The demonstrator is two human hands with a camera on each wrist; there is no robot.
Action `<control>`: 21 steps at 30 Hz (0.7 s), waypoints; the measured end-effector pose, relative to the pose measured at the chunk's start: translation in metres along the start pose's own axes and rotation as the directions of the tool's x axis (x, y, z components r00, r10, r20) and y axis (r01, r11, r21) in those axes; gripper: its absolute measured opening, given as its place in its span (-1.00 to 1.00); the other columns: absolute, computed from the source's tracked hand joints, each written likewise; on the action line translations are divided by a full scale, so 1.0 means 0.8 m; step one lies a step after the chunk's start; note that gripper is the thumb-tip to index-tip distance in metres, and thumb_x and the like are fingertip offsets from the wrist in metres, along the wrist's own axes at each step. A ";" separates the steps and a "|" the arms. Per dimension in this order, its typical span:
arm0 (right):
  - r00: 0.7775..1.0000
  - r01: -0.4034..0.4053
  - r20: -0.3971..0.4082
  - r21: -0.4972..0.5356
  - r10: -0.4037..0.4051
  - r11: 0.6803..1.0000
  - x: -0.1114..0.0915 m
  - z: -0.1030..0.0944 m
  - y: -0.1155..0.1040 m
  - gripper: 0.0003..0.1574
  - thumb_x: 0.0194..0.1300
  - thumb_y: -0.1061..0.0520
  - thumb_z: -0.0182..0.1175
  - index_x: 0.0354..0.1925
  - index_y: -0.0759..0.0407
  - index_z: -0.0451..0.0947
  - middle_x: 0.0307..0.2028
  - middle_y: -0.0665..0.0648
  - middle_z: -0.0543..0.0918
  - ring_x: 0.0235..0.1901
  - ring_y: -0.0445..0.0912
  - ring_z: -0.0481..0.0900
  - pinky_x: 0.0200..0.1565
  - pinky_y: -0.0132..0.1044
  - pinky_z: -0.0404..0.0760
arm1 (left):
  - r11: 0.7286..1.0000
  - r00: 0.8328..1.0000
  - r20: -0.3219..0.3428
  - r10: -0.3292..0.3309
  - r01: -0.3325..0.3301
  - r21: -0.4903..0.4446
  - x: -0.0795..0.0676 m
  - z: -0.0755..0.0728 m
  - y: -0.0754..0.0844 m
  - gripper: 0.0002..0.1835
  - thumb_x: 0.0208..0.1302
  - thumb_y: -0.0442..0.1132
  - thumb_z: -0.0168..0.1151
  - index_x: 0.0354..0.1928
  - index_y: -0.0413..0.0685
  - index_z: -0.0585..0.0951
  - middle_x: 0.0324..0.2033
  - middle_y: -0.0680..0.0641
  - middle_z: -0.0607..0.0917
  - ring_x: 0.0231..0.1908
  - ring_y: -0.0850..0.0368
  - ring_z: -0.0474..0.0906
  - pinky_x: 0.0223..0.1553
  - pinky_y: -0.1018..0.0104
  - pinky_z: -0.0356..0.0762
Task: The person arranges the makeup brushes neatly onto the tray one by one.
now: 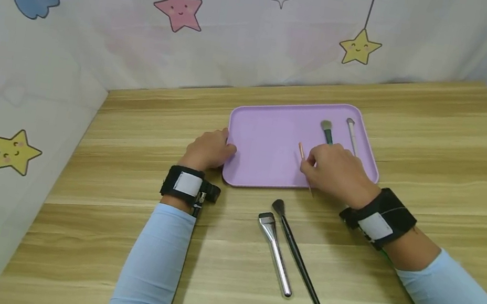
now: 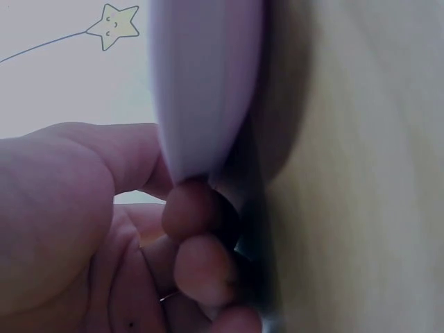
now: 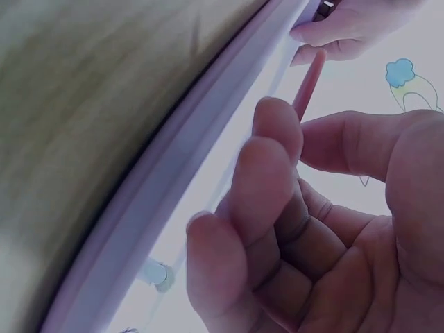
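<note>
At the left edge of a lilac tray (image 1: 267, 150), my left hand (image 1: 208, 149) grips the rim. Its thumb is over the rim and its fingertips (image 2: 191, 208) are curled against the edge from below in the left wrist view. Over the tray's front right part, my right hand (image 1: 338, 172) pinches a thin makeup brush (image 1: 301, 151) between thumb and fingers. The brush's copper-coloured end (image 3: 312, 80) sticks out past the fingertips. Beyond that hand, a green-handled brush (image 1: 327, 131) and a slim white-handled brush (image 1: 352, 135) lie in the tray, partly hidden by the hand.
On the wood-grain table (image 1: 133, 182), in front of the tray, lie a silver flat-headed brush (image 1: 276, 255) and a longer black brush (image 1: 298, 256), side by side. A pale curtain (image 1: 239, 55) printed with stars hangs along the table's back and left edges.
</note>
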State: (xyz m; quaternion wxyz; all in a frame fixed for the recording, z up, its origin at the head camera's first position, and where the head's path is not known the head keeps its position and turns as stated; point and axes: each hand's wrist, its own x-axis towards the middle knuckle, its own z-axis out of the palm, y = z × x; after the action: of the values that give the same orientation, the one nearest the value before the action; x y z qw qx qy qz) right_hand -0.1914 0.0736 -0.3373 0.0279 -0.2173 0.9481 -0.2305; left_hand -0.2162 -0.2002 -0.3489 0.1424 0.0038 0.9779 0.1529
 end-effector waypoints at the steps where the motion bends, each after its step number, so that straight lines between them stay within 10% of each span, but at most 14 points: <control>1: 1.000 -0.001 -0.004 -0.002 0.001 1.000 0.001 0.000 0.000 -0.77 0.15 0.10 0.05 -0.52 0.15 0.57 -0.66 0.07 0.49 -0.73 -0.12 0.34 -0.73 -0.28 0.27 | 1.000 1.000 -0.001 0.000 0.000 0.000 0.000 0.000 0.000 -0.50 0.29 -0.06 -0.12 0.16 -0.22 0.32 -0.22 -0.18 0.48 -0.32 -0.03 0.44 -0.39 0.15 0.38; 21: 0.999 -0.037 0.025 -0.015 0.038 0.999 0.012 -0.001 0.005 -0.70 0.16 0.09 0.01 -0.63 0.09 0.55 -0.72 0.07 0.46 -0.72 -0.10 0.37 -0.72 -0.26 0.31 | 1.000 1.000 -0.008 -0.003 0.003 0.020 0.002 0.001 0.000 -0.52 0.27 -0.05 -0.13 0.13 -0.20 0.34 -0.25 -0.17 0.50 -0.33 -0.02 0.45 -0.42 0.15 0.39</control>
State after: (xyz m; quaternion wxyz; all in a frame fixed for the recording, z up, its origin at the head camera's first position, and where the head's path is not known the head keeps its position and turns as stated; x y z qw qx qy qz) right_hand -0.2018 0.0733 -0.3382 0.0425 -0.2025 0.9533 -0.2200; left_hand -0.2176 -0.2002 -0.3503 0.1387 0.0031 0.9800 0.1430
